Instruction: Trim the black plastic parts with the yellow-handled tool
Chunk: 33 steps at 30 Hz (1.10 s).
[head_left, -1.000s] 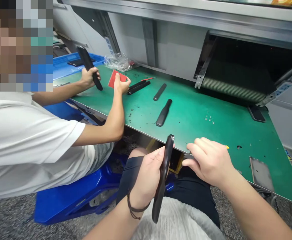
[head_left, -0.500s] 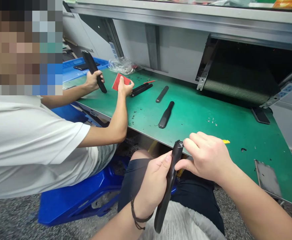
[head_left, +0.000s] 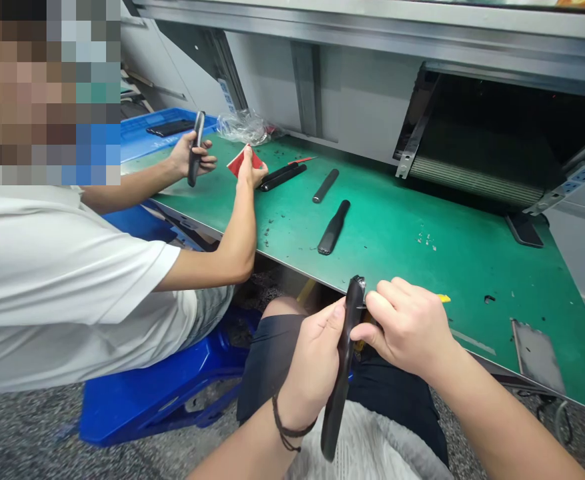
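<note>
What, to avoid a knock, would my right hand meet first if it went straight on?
Probably the black handle gripped in your left hand. The right hand points left, and its fingertips are right at the handle's upper end, possibly already touching; depth is hard to judge.

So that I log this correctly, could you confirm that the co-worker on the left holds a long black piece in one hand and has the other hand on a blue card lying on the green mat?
Not quite: the head view shows that the card under the co-worker's hand is red, not blue. The rest is right: the other hand holds the long black piece, above the green mat.
</note>
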Motion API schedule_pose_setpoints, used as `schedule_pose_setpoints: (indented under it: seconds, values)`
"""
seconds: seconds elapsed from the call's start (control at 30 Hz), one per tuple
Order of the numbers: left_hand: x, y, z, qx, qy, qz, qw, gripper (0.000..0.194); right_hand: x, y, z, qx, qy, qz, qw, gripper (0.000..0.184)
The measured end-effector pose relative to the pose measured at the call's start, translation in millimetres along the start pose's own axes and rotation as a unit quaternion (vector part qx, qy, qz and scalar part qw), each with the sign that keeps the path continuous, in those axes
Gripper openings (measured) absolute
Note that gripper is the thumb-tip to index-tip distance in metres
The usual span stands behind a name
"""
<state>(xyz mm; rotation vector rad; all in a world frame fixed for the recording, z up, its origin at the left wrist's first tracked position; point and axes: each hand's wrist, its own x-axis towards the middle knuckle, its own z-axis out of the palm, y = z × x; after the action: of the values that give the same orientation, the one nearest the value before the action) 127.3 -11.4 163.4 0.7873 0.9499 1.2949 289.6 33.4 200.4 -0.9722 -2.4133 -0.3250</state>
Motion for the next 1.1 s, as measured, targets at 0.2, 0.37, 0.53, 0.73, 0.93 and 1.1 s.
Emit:
schedule_pose_setpoints:
  seconds: [0.2,0.37,0.53,0.73,0.93,1.1]
  values:
    - [5.2,0.1,-4.1,0.006,0.028,-0.006,1.0,0.045,-10.5,-16.4,8.2,0.053,-0.018,0.004,0.998,0.068]
    - [8.4,5.6,-5.5,0.011,0.047,-0.023,0.999,0.052,-18.7,-27.6,10.3,0.087,-0.05,-0.007,0.995,0.072]
    - [12.8,6.4,-4.2,-0.011,0.051,-0.036,0.998,0.055,-23.1,-32.1,10.9,0.077,-0.04,-0.018,0.996,0.068]
    - [15.3,5.2,-0.6,-0.071,0.047,-0.07,0.994,0.056,-28.7,-36.9,14.9,0.057,-0.017,-0.025,0.998,0.063]
    - [17.0,5.4,2.2,-0.096,0.053,-0.077,0.991,0.057,-33.8,-37.9,17.5,0.041,-0.001,-0.023,0.999,0.061]
    - [20.2,5.7,4.3,-0.1,0.071,-0.08,0.989,0.054,-35.4,-38.8,19.7,0.044,-0.003,-0.014,0.999,0.063]
